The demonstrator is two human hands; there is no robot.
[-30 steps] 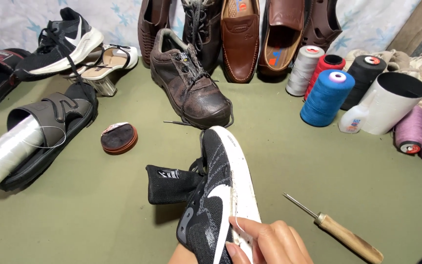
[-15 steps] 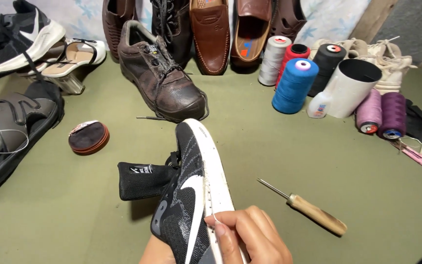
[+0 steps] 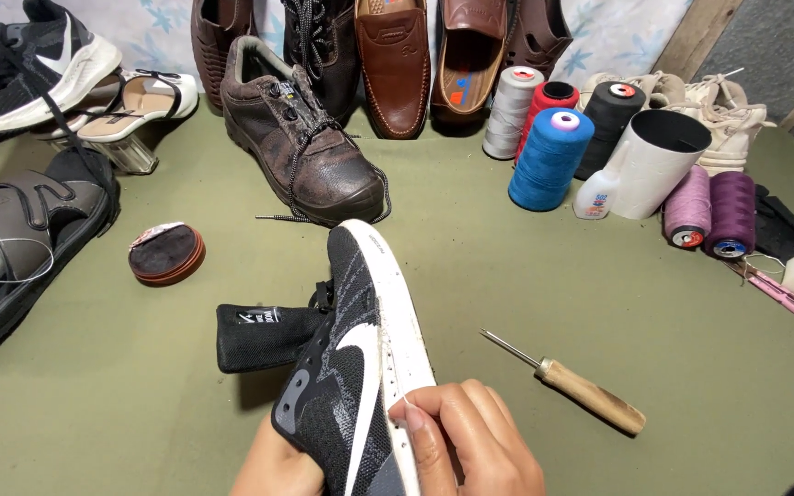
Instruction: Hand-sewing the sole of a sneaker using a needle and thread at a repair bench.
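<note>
The green mat (image 3: 526, 303) fills the frame, with a brown boot (image 3: 300, 147) at upper centre and a blue thread spool (image 3: 550, 158) at upper right. At lower centre I hold the black knit sneaker (image 3: 351, 367) on its side, toe pointing up-frame: my right hand (image 3: 470, 441) is closed on its white sole edge, while my left hand (image 3: 273, 464) supports it from below, grip hidden. A wooden-handled awl (image 3: 572, 384) lies just right of the sneaker.

Single head view, looking steeply down, close over green floor (image 3: 526, 303).
</note>
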